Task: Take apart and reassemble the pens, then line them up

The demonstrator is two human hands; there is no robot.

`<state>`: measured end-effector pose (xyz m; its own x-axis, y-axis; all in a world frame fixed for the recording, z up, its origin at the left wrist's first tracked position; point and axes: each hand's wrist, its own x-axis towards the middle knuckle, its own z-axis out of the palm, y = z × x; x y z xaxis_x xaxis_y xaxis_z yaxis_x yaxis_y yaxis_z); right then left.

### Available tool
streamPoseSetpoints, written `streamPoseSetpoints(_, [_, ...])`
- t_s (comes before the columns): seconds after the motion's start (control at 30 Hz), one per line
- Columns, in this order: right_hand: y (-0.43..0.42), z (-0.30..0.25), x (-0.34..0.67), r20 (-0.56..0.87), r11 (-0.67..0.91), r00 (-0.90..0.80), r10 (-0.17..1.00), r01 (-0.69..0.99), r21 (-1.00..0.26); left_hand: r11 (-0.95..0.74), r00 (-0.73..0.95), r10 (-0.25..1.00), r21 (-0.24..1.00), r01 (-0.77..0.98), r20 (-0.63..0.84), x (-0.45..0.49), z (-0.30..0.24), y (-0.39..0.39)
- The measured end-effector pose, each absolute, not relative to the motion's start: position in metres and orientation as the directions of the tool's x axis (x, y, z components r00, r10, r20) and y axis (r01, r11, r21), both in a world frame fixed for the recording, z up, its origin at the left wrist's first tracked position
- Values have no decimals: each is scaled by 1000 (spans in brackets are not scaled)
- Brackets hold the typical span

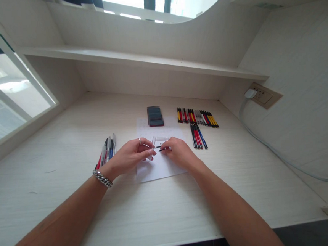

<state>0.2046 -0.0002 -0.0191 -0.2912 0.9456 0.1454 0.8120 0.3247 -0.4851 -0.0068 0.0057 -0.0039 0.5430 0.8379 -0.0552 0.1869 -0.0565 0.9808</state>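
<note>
Both hands meet over a white sheet of paper (156, 171) in the middle of the desk. My left hand (131, 156), with a ring and a metal bracelet, pinches a clear pen barrel (153, 142) that stands tilted upward. My right hand (178, 152) pinches a thin dark refill (163, 149) whose tip points toward the barrel. The two parts are close; I cannot tell whether they touch.
Several pens (106, 151) lie left of my left hand. Two rows of coloured pens (197, 117) lie at the right rear, beside a dark phone (155, 116). A wall socket (262, 95) with a white plug and grey cable (272, 153) is at the right.
</note>
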Motion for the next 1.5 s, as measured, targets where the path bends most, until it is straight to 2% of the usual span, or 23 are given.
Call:
streamPoseSetpoints(0.37, [2,-25,205,158,337,-298,941,802,-493,-65,545,837,978,199,-56,-7,-5,6])
streamPoseSetpoints(0.7, [3,-30,204,182,362,-313,932,833,-419,-73,548,835,977,202,-51,-8,-9,9])
streamPoseSetpoints(0.8, [3,-27,204,209,372,-308,928,798,-475,-76,546,836,977,200,-47,-8,-9,8])
streamPoseSetpoints(0.9, [5,-22,204,201,336,-273,941,661,-671,-75,543,838,976,206,-50,-8,-8,8])
streamPoseSetpoints(1.0, [8,-17,203,118,208,-249,961,375,-903,-88,538,842,972,217,-44,-8,-6,7])
streamPoseSetpoints(1.07, [10,-14,202,54,99,-248,967,170,-981,-99,533,845,970,220,-35,-8,-5,6])
streamPoseSetpoints(1.23, [7,-9,201,-48,-95,-275,960,-158,-983,-88,535,844,975,205,-37,-7,-7,6])
streamPoseSetpoints(1.37, [3,-4,202,-82,-171,-308,948,-274,-946,-93,535,844,974,209,-34,-7,-7,6])
streamPoseSetpoints(1.5, [3,-2,202,-81,-190,-324,942,-321,-928,-95,538,842,972,214,-36,-6,-5,5])
